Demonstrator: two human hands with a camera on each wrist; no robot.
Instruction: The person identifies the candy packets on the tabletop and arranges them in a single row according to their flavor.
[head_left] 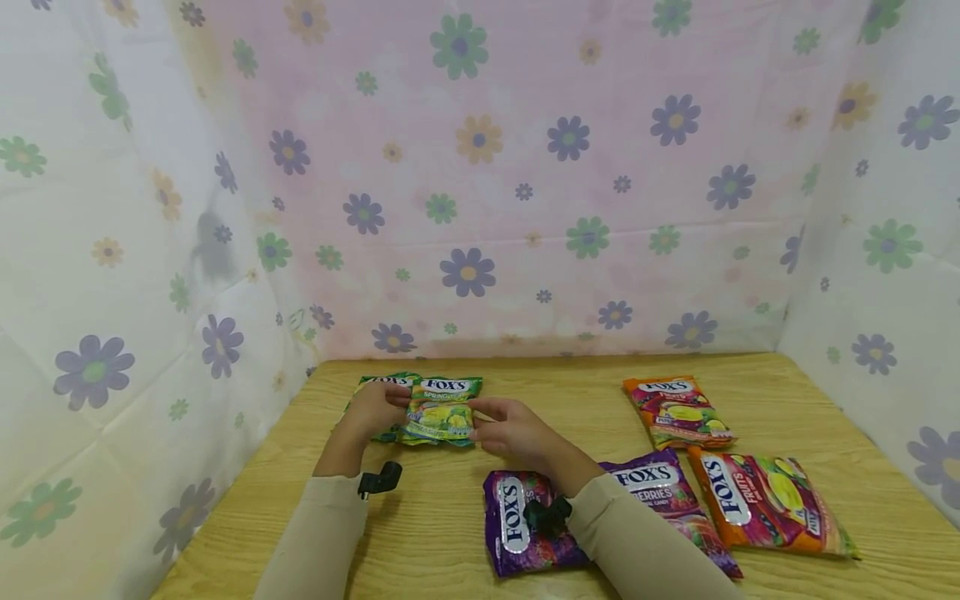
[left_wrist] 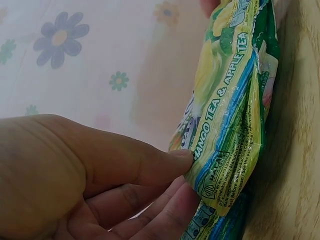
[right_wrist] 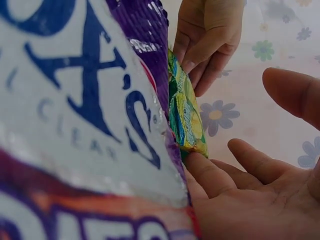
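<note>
Two green candy bags lie near the far left of the table. My left hand [head_left: 377, 410] is over the left bag [head_left: 384, 383] and pinches the near edge of the right green candy bag [head_left: 442, 408] between thumb and fingers. In the left wrist view, this green bag [left_wrist: 225, 100] tilts up on its side over the other one. My right hand [head_left: 517, 432] is at its right edge, fingers extended and thumb spread away, fingertips right at the bag [right_wrist: 187, 112] in the right wrist view.
Two purple candy bags [head_left: 656, 483] overlap under my right forearm. To the right lie two orange candy bags, one farther back [head_left: 678, 412] and one nearer [head_left: 776, 502]. Flowered cloth [head_left: 525, 250] walls the wooden table [head_left: 427, 517] at the back and sides.
</note>
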